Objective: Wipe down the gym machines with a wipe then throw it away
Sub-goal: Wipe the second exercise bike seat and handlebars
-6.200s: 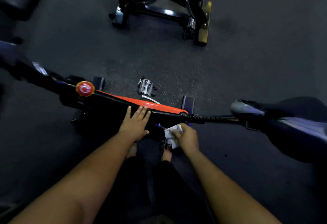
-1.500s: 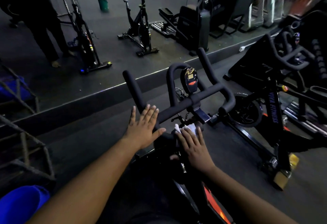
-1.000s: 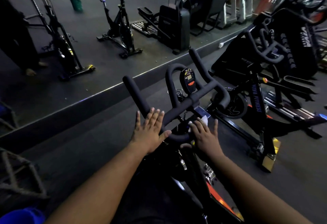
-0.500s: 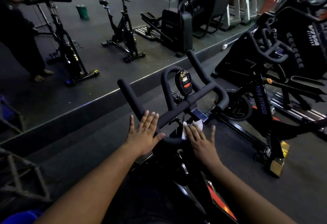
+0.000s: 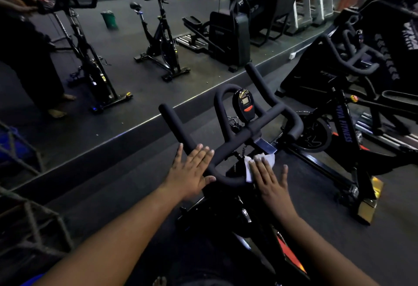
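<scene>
While both hands work the near bike, the gym lines up like this:
Floor (image 5: pixel 135 168): dark rubber, with a raised step running diagonally across the room behind the handlebars.
Far machines (image 5: pixel 228 37): black units on the upper level, two more spin bikes (image 5: pixel 162 43) left of them, a green bin (image 5: pixel 109 20) beyond.
Neighbouring bike (image 5: pixel 339 127): just right of ours, lettering on its frame, yellow foot at the base.
Other person (image 5: pixel 29 59): at the left edge, dark clothing, hands on another bike's bars.
Near bike (image 5: pixel 237 218): right under the camera, black frame with an orange stripe low down.
Handlebars (image 5: pixel 237 136): black padded loop and horns, spreading ahead of the arms.
Console (image 5: pixel 245 104): small oval screen with a red button, upright in the centre loop.
Left hand (image 5: pixel 192 172): flat, fingers straight and together, resting on the left bar.
Right hand (image 5: pixel 271 184): fingers spread flat, pressing the wipe down, thumb out wide.
Wipe (image 5: pixel 260 161): white, crumpled, under the right fingertips at the near curve of the bars, by the stem.
</scene>
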Demonstrator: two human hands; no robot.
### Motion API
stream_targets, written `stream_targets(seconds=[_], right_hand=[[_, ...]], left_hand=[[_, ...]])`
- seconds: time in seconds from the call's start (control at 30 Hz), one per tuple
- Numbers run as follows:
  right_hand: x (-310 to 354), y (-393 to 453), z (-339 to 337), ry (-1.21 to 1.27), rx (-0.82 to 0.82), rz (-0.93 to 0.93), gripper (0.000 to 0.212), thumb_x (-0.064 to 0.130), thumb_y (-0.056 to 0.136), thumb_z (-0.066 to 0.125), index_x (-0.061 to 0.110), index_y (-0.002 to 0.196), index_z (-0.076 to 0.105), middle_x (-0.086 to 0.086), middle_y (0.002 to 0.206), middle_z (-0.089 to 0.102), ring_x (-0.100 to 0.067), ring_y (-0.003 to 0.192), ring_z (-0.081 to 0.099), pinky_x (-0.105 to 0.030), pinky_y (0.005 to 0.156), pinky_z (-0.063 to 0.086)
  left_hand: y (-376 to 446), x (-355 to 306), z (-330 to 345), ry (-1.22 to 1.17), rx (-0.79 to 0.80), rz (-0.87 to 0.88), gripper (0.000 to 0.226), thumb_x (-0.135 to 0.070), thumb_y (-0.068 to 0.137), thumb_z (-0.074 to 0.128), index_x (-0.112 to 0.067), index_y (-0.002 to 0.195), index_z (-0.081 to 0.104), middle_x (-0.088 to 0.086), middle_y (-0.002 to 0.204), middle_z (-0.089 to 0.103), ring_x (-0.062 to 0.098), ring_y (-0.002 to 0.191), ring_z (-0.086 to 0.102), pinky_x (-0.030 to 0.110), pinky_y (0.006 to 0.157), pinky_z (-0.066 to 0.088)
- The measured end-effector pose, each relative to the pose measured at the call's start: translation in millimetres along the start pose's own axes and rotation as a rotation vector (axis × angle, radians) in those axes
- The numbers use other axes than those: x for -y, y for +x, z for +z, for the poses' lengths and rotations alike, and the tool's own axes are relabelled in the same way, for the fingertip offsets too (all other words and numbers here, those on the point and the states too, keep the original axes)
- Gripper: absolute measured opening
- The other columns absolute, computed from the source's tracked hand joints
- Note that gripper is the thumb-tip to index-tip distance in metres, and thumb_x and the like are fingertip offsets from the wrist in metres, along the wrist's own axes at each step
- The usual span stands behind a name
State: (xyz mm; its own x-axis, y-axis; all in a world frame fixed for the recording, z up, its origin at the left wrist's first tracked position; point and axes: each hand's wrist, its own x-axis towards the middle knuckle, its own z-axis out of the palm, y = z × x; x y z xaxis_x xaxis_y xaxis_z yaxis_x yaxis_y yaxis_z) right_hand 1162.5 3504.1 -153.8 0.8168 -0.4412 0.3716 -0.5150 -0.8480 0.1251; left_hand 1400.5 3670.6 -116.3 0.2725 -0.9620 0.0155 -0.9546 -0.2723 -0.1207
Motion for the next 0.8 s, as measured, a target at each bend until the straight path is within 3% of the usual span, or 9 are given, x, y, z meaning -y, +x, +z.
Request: stream_targets(seconds=[0.1, 0.17, 0.23, 0.3, 0.4, 0.5, 0.63, 0.73, 0.8], right_hand=[[36.0, -18.2, 11.6, 0.04, -0.062, 0.027, 0.079, 0.043, 0.092, 0.05, 0.011, 0.159, 0.023, -0.011, 0.163, 0.03, -0.023, 0.155, 0.012, -0.062, 0.12, 0.01], [75.1, -21.8, 12.9, 0.079, -0.08, -0.043, 0.085, 0.034, 0.087, 0.065, 0.01, 0.158, 0.023, -0.01, 0.162, 0.031, -0.023, 0.155, 0.013, -0.058, 0.12, 0.012], [111.0, -14.5, 8.8, 0.057, -0.094, -0.09, 0.077, 0.026, 0.086, 0.057, 0.01, 0.156, 0.028, -0.009, 0.161, 0.031, -0.024, 0.153, 0.017, -0.06, 0.116, 0.017], [128.9, 1.2, 5.1, 0.031, -0.065, -0.021, 0.07, 0.025, 0.087, 0.045, 0.009, 0.154, 0.032, -0.009, 0.159, 0.038, -0.023, 0.15, 0.027, -0.06, 0.115, 0.021], [119.1, 18.7, 3.0, 0.056, -0.02, 0.041, 0.07, 0.026, 0.087, 0.057, 0.009, 0.151, 0.036, -0.007, 0.15, 0.051, -0.021, 0.136, 0.052, -0.048, 0.12, 0.02], [117.0, 28.6, -21.7, 0.325, -0.017, 0.025, 0.058, 0.029, 0.087, 0.059, 0.013, 0.142, 0.05, -0.004, 0.136, 0.064, -0.018, 0.12, 0.065, -0.04, 0.119, 0.03], [108.3, 63.4, -55.9, 0.62, -0.055, 0.281, 0.052, 0.019, 0.089, 0.064, 0.026, 0.14, 0.058, 0.004, 0.142, 0.06, -0.016, 0.129, 0.058, -0.019, 0.107, 0.037], [93.4, 108.0, -40.0, 0.441, -0.113, 0.407, 0.053, 0.006, 0.096, 0.062, 0.015, 0.147, 0.051, -0.007, 0.153, 0.048, -0.024, 0.144, 0.042, -0.031, 0.117, 0.029], [99.9, 126.9, -27.5, 0.394, 0.045, 0.471, 0.053, 0.006, 0.101, 0.049, 0.015, 0.152, 0.042, -0.008, 0.163, 0.031, -0.028, 0.152, 0.025, -0.04, 0.122, 0.018]], left_hand=[[1.4, 17.6, 1.7, 0.031, 0.035, 0.116, 0.079, -0.067, 0.1, 0.008, -0.017, 0.159, 0.025, 0.004, 0.163, 0.035, 0.016, 0.152, 0.024, 0.068, 0.119, 0.002], [7.0, 32.7, 0.4, 0.081, 0.021, 0.194, 0.076, -0.064, 0.099, 0.019, -0.018, 0.156, 0.036, 0.006, 0.161, 0.038, 0.018, 0.15, 0.033, 0.07, 0.118, 0.004], [14.3, 51.3, -7.1, 0.152, -0.02, 0.226, 0.076, -0.063, 0.098, 0.02, -0.018, 0.155, 0.039, 0.007, 0.162, 0.036, 0.018, 0.151, 0.03, 0.07, 0.118, 0.0], [20.7, 71.3, -16.8, 0.223, -0.041, 0.194, 0.078, -0.065, 0.097, 0.012, -0.02, 0.159, 0.03, 0.007, 0.168, 0.021, 0.018, 0.155, 0.011, 0.07, 0.118, -0.008], [33.8, 106.4, -28.2, 0.294, -0.098, 0.161, 0.084, -0.068, 0.092, -0.008, -0.022, 0.161, -0.006, 0.005, 0.166, -0.018, 0.018, 0.15, -0.024, 0.07, 0.113, -0.021], [44.2, 133.5, -36.9, 0.286, -0.16, 0.163, 0.088, -0.07, 0.087, -0.014, -0.022, 0.16, -0.008, 0.004, 0.165, -0.019, 0.018, 0.151, -0.023, 0.071, 0.115, -0.016], [48.1, 139.7, -28.4, 0.259, -0.144, 0.204, 0.089, -0.069, 0.086, -0.016, -0.018, 0.159, -0.017, 0.006, 0.162, -0.031, 0.022, 0.146, -0.039, 0.07, 0.117, -0.01], [48.9, 138.7, -25.5, 0.202, -0.129, 0.188, 0.09, -0.07, 0.088, -0.011, -0.017, 0.16, -0.014, 0.005, 0.164, -0.029, 0.022, 0.148, -0.037, 0.068, 0.118, -0.012], [48.1, 140.9, -25.8, 0.187, -0.117, 0.22, 0.091, -0.073, 0.085, -0.013, -0.018, 0.158, -0.021, 0.004, 0.164, -0.031, 0.021, 0.148, -0.037, 0.067, 0.118, -0.015]])
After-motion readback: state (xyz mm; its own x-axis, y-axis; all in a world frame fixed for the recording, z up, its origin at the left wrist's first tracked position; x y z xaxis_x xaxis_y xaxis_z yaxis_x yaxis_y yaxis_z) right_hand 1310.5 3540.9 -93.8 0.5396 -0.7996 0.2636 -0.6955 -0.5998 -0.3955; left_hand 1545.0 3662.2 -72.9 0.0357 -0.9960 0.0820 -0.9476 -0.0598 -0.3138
